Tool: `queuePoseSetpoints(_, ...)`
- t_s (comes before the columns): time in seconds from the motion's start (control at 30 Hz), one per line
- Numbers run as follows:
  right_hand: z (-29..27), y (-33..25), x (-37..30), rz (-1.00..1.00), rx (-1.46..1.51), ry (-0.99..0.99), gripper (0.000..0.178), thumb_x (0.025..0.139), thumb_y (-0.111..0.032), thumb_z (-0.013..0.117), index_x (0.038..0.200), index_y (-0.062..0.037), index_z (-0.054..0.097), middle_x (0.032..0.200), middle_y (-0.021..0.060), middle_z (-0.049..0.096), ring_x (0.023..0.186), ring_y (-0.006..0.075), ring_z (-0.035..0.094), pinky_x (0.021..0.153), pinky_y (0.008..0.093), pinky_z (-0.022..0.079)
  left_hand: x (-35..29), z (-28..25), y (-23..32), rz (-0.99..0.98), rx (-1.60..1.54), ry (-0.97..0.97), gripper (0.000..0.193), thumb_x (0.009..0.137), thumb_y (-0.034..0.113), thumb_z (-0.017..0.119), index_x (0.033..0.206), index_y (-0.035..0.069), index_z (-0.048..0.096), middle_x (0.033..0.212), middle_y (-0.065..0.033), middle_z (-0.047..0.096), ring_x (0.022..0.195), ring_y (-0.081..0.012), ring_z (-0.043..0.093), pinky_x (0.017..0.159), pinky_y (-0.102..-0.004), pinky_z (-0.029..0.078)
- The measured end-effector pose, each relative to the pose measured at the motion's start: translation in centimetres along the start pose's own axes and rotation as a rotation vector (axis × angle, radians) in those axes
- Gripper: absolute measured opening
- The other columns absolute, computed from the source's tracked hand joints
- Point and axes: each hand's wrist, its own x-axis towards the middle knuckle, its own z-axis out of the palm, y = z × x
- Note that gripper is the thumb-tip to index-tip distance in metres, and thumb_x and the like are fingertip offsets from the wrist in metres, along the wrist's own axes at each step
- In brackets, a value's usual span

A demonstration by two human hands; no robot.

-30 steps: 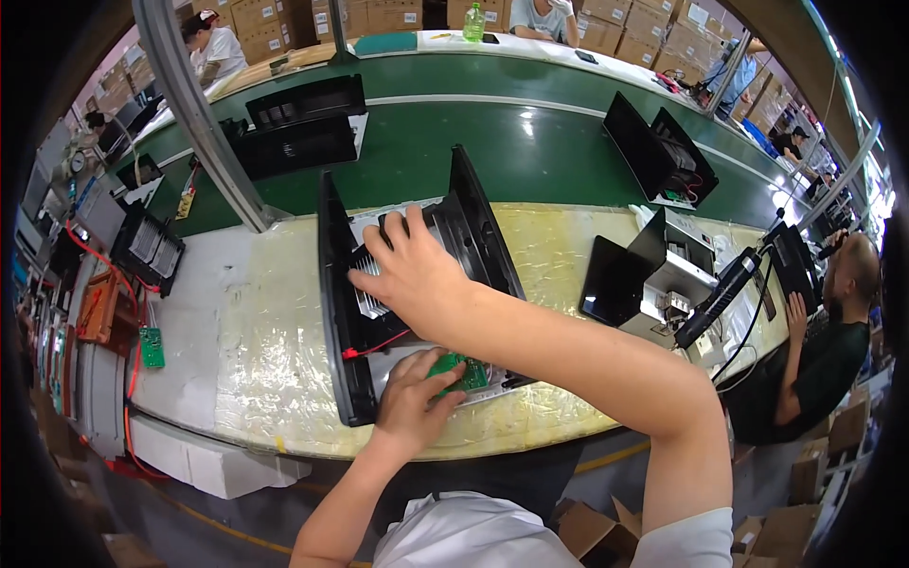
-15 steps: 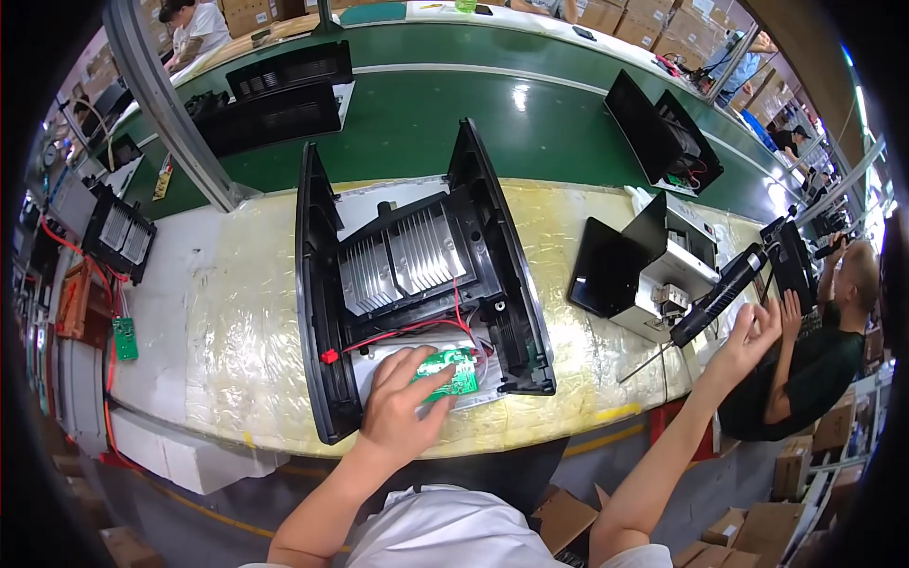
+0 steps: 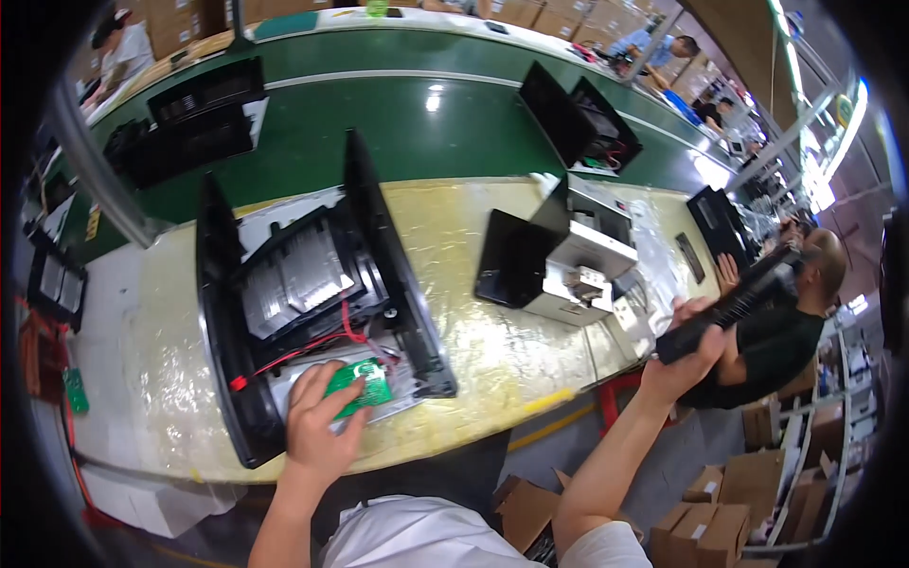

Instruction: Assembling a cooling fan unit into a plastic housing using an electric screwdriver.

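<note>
My left hand (image 3: 320, 431) grips a green circuit board (image 3: 365, 383) by its left part, thumb and fingers resting on it. Beneath and around it is a black appliance housing (image 3: 402, 270) with two upright side panels. Between these panels sits a silver finned metal block (image 3: 295, 284). Red wires (image 3: 308, 352) run across the housing near the board. Out to the right, my right hand (image 3: 689, 358) is wrapped round a black electric screwdriver (image 3: 743, 301), held up off the table. The screwdriver's bit cannot be made out.
Right of the housing stands an open metal-and-black unit (image 3: 592, 251). Beyond the bench is a green conveyor belt (image 3: 407, 118) carrying black housings (image 3: 559, 114). A co-worker in dark clothes (image 3: 781, 331) is close on the right. Cardboard boxes (image 3: 705, 530) lie at lower right.
My right hand has closed round the screwdriver, which was beside it before, and moved it. My left hand stays on the circuit board. The view has turned right, so the bench appears further left.
</note>
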Motion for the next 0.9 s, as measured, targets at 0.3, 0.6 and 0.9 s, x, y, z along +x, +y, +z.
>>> queuePoseSetpoints(0.3, 8.2, -0.8, 4.9, -0.019, 0.178, -0.199, 0.056, 0.096, -0.011, 0.055, 0.147, -0.0141, 0.033, 0.073, 0.0007, 0.038, 0.048, 0.0095, 0.039, 0.044, 0.0272, 0.038, 0.0, -1.0, -2.5, 0.001, -0.015, -0.010, 0.038, 0.065, 0.001, 0.079, 0.103, 0.001, 0.074, 0.117, -0.0202, 0.064, 0.110, -0.0397, 0.059, 0.096, -0.0439, 0.046)
queuePoseSetpoints(0.6, 8.5, 2.5, 5.1, 0.113, 0.109, -0.292, 0.077, 0.092, -0.004, 0.061, 0.155, -0.0036, 0.017, 0.065, 0.0022, 0.050, 0.047, 0.0107, 0.050, 0.044, 0.0264, 0.044, -0.3, -1.0, -1.2, -0.015, -0.004, -0.006, 0.040, 0.065, 0.001, 0.079, 0.104, 0.001, 0.074, 0.118, -0.0200, 0.064, 0.111, -0.0392, 0.059, 0.097, -0.0439, 0.046)
queuePoseSetpoints(0.9, 8.6, 0.4, 2.8, 0.204, -0.028, -0.201, 0.020, 0.098, -0.017, 0.056, 0.082, -0.0089, 0.047, 0.058, -0.0024, 0.039, 0.046, 0.0086, 0.038, 0.043, 0.0244, 0.030, 0.0, -0.5, -1.9, 0.037, 0.011, 0.033, 0.035, 0.067, 0.007, 0.081, 0.101, 0.004, 0.075, 0.118, -0.0175, 0.065, 0.112, -0.0370, 0.059, 0.097, -0.0433, 0.046)
